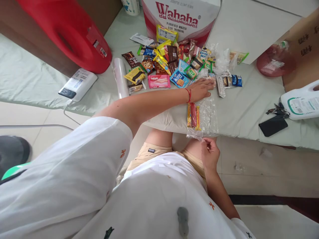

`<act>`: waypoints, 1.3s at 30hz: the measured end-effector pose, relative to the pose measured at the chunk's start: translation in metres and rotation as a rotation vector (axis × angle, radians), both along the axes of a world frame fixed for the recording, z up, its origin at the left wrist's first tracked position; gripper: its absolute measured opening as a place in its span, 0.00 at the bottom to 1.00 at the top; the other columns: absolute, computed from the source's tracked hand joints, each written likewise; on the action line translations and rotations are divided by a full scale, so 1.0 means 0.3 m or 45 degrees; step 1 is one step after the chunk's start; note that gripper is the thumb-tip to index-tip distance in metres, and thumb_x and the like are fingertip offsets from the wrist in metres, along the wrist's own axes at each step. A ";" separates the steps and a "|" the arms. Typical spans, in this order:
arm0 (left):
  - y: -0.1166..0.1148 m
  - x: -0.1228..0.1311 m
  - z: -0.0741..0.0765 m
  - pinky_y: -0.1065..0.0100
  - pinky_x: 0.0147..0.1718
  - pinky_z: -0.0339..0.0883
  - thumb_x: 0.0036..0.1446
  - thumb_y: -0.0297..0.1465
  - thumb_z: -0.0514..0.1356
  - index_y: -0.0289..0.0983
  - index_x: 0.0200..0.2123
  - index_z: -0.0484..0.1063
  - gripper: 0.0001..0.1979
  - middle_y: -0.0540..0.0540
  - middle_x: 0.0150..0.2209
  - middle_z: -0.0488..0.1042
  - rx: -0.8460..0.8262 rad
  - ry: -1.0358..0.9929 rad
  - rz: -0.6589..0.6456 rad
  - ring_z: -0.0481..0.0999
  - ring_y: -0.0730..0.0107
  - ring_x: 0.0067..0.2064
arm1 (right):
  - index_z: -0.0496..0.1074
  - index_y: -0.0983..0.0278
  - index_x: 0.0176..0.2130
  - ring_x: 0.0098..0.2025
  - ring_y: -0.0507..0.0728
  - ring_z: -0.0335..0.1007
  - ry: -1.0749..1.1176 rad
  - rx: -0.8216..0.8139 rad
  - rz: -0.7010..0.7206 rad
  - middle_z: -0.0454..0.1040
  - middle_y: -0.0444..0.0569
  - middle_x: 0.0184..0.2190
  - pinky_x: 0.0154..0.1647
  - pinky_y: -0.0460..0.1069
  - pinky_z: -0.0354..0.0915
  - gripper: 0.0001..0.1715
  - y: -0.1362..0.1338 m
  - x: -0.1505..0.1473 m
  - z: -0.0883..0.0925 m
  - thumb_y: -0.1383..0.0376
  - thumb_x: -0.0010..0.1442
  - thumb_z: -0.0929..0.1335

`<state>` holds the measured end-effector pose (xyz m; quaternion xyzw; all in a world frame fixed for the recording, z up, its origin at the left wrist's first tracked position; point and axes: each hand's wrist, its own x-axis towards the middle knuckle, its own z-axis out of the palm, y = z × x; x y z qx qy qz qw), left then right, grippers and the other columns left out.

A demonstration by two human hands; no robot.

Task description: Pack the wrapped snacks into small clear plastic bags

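Observation:
My left hand, with a red string bracelet at the wrist, reaches across to the front of the snack pile. Its fingers are stretched out at the small wrapped snacks, and no item shows in its grasp. Lower down, my right hand pinches the near edge of a clear plastic bag. Several slim snack packs in red and yellow lie in the bag's left part. A pink wafer packet and a blue biscuit packet lie left of my left hand.
Behind the pile stands a Wahaha water carton. A red jug, white power bank and clear plastic roll sit to the left. On the right are crumpled plastic, a white bottle and a black pouch with keys.

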<state>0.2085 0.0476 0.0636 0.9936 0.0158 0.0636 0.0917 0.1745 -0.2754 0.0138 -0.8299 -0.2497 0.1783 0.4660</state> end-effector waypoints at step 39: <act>-0.199 -0.232 -0.242 0.45 0.63 0.59 0.70 0.37 0.48 0.41 0.54 0.79 0.22 0.42 0.56 0.80 -0.371 -0.320 0.078 0.70 0.51 0.64 | 0.75 0.65 0.38 0.20 0.42 0.53 2.043 0.318 -0.197 0.81 0.51 0.38 0.13 0.35 0.51 0.13 -0.076 -0.026 -0.111 0.60 0.58 0.77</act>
